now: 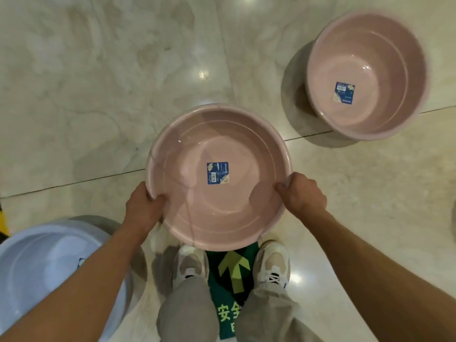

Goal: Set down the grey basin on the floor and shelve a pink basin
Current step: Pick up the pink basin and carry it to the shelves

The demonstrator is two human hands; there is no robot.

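Observation:
I hold a pink basin (222,154) with a blue label inside, level, above the floor in front of my feet. My left hand (143,206) grips its left rim with the thumb inside. On the right rim, my right hand (302,193) grips the same way. The grey basin (32,262), pale blue-grey, rests on the floor at lower left, partly covered by my left forearm. A second pink basin (385,58) stands on the floor at the upper right. No shelf is in view.
The floor is glossy beige marble tile (98,82) with dark joints. A green floor sticker (233,270) with a yellow-green arrow lies between my shoes. A yellow object (3,218) shows at the left edge.

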